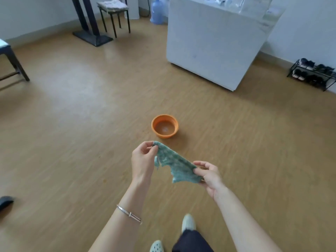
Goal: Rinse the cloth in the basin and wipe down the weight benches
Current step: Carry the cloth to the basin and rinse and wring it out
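Note:
A teal green cloth [174, 163] hangs stretched between both hands at chest height. My left hand [142, 159] pinches its upper left corner, and my right hand [209, 175] pinches the lower right edge. Beyond the cloth, an orange basin [156, 124] stands on the wooden floor with a little water in its bottom. A dark-framed bench [10, 57] shows partly at the far left edge. A stool-like bench with a pale folded towel on top [112, 5] stands at the back.
A large white cabinet [214, 42] stands at the back right, with a blue water jug [157, 11] behind it. A black shoe rack [312, 74] lines the right wall. A black machine base [92, 38] sits at the back left. My feet [188, 221] are below.

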